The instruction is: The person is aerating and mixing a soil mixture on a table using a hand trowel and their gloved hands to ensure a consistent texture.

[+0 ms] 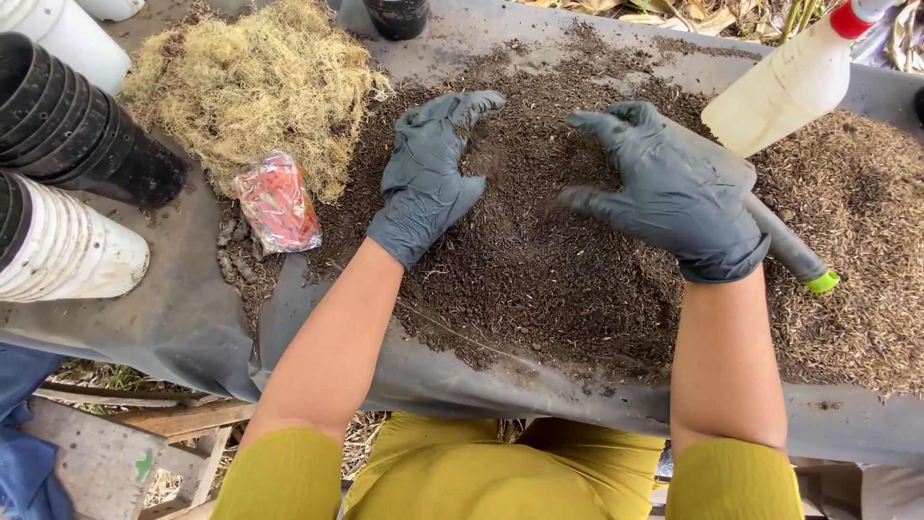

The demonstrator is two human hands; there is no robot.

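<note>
A dark plastic sheet (pixel 183 318) covers the table, and its far and right edges are cut off by the frame. On it lies a wide heap of dark potting soil (pixel 539 279), which passes on the right into a lighter brown, husk-like material (pixel 857 250); where one ends and the other begins is hard to make out. At the far left there is a pile of pale yellow dry moss (pixel 250 87). Beside it a stack of black pots (pixel 77 125) and a stack of white pots (pixel 67 250) lie on their sides, both cut by the left edge. A pale spray bottle (pixel 784 91) with a red top lies at the upper right, and its head is outside the picture. The left hand (pixel 428 178), in a grey glove, rests on the soil with the fingers curved and a little spread, and the fingertips are partly sunk in the soil. The right hand (pixel 669 193), also gloved, is bent like a claw over the soil; I cannot tell if it pinches anything. Under its wrist goes a grey tool handle (pixel 789 246) with a green tip, mostly hidden. A small bag of red-orange pieces (pixel 277 202) lies near the moss, and its content is not clear.
</note>
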